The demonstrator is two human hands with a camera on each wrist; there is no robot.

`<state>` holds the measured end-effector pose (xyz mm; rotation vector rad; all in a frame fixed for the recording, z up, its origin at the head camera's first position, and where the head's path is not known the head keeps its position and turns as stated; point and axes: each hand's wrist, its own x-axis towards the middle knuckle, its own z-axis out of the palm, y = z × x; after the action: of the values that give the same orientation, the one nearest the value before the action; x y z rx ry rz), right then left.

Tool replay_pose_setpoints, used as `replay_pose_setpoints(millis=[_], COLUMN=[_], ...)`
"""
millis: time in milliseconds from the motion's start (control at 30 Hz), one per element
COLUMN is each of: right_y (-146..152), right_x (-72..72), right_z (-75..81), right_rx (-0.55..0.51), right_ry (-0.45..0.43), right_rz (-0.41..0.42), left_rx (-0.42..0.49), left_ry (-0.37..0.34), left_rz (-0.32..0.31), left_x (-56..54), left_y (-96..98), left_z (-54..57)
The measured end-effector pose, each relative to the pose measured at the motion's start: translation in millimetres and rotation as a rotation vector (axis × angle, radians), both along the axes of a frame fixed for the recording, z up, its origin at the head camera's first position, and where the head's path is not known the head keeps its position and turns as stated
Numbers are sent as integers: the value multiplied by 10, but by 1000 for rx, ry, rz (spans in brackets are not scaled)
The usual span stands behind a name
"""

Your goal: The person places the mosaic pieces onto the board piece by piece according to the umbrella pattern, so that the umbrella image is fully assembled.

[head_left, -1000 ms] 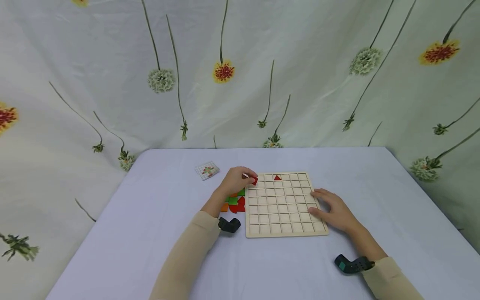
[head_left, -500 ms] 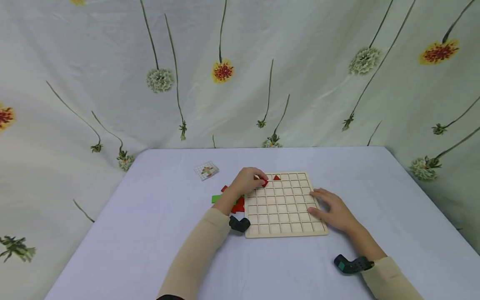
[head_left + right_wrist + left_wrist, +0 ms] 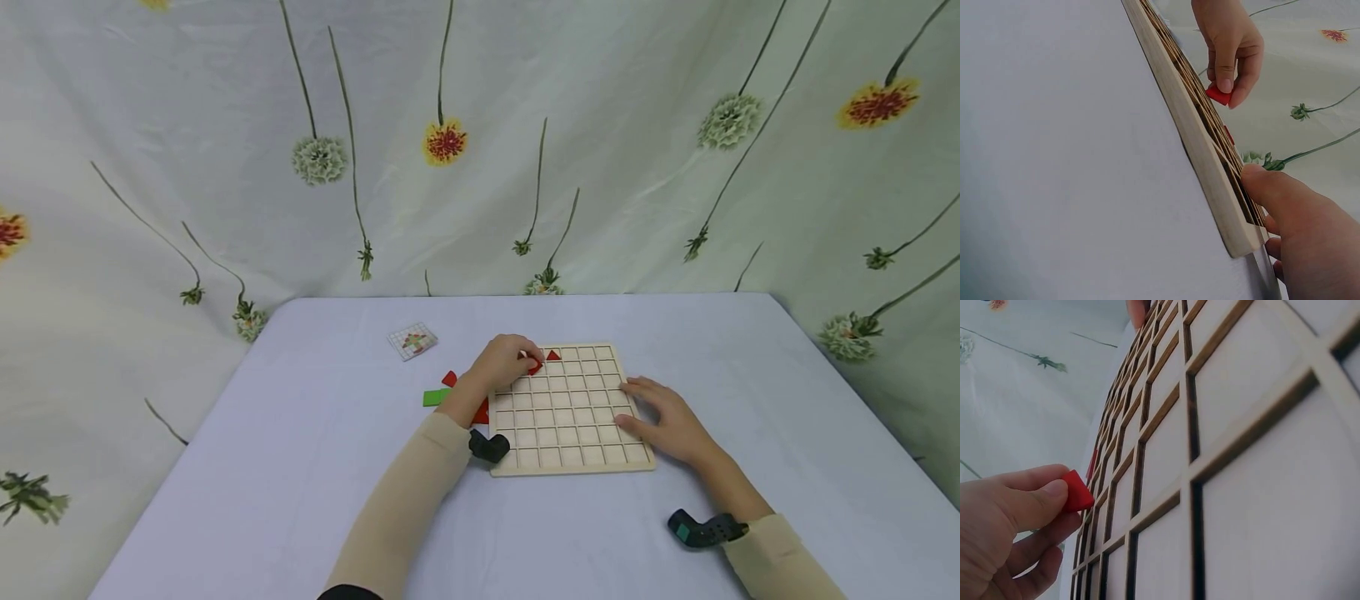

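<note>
My left hand point(image 3: 504, 362) pinches a small red block point(image 3: 1077, 492) between thumb and index finger, over the upper left of a wooden grid board point(image 3: 558, 415). In the left wrist view the block has straight edges; its full shape is partly hidden by the fingers. A red triangle point(image 3: 553, 356) lies in a top-row square, just right of the held block. My right hand point(image 3: 663, 418) rests against the board's right edge with its fingers spread. Its thumb point(image 3: 1266, 184) lies on the rim in the right wrist view.
Left of the board lie loose pieces, partly covered by my left forearm: a green piece point(image 3: 435, 397), a red piece point(image 3: 449, 379) and more red point(image 3: 482, 412). A printed pattern card point(image 3: 412, 341) lies farther back on the white table point(image 3: 300, 400). Flowered cloth point(image 3: 480, 208) hangs behind.
My left hand has carried the red block rightward from the board's left edge, close to the red triangle. The right hand has stayed in place.
</note>
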<state>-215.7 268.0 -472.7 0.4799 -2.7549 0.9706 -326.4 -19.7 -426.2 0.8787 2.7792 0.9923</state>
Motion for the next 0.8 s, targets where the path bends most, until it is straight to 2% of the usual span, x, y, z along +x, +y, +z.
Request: replay_pose_setpoints(millis=[200,333,567,800], right_y=[6,6,14,16], right_x=[-4,-11,-16,-17], right_z=[-5,-9,-31,-27], right_rx=[-3,-3,-1,4], right_ry=[-6,-2,5,8], right_rz=[-2,3,4,2], left_rx=[-53,-72,-51,-33], left_ry=[14,22,48,97], left_rz=[-18,-8,-3,-1], left_x=[2,22,79,69], left_y=[47,87,135,153], left_z=[23,0,-29,-87])
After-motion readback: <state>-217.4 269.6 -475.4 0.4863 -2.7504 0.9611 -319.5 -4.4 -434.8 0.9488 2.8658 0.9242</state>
